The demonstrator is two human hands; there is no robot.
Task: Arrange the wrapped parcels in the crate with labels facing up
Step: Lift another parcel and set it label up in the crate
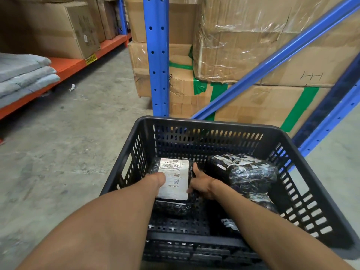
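Note:
A black slotted plastic crate (303, 193) stands on the floor in front of me. On its left side lies a black wrapped parcel (175, 184) with a white shipping label facing up. My left hand (155, 180) grips the parcel's left edge, thumb on the label. Against its right edge my right hand (200, 185) is closed around the wrap. A second black parcel (245, 172), shiny with clear film and scraps of white tape, sits on the crate's right side, no full label showing. Part of another parcel (229, 223) lies low under my right forearm.
Blue rack uprights (157, 55) and a diagonal brace (272, 61) rise just behind the crate, with taped cardboard boxes (253, 45) stacked there. An orange shelf beam (58, 75) on the left holds grey folded bags (23, 75) and cartons. Concrete floor (68, 143) lies to the left.

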